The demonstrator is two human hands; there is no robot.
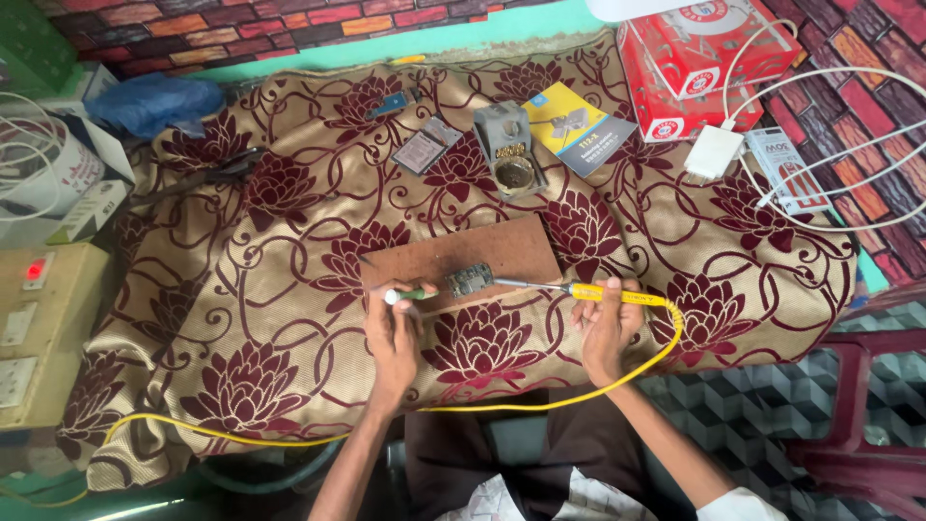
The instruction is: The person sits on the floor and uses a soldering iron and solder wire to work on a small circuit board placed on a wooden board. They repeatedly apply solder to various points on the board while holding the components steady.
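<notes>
Circuit board: small circuit board (469, 281) lies on the front edge of the brown wooden board (482, 253), between the two hands and a little above them in the view.
Left hand: left hand (394, 333) is closed around a green-handled tool (413, 295) with a white end; the tool lies across, its tip pointing to the left side of the circuit board, and it seems to touch it.
Right hand: right hand (606, 326) is closed on the yellow handle of a soldering iron (579, 289); the metal shaft reaches left, and its tip meets the right side of the circuit board.
Cable: yellow cable (540, 398) leaves the iron's handle, bends around the right hand, passes near the person's body and runs off to the left over the cloth edge.
Surface: wooden board rests on a beige cloth with dark red flowers (260, 318).
Behind the board: grey soldering iron stand (509, 150) with a round cup, a blue and yellow booklet (577, 127) just beside it on the right, and a small grey packet (426, 147) on the left.
Far right: red and white boxes (694, 63), a white charger (714, 151) with white wires.
Far left: beige switch box (39, 328) with a red light.
</notes>
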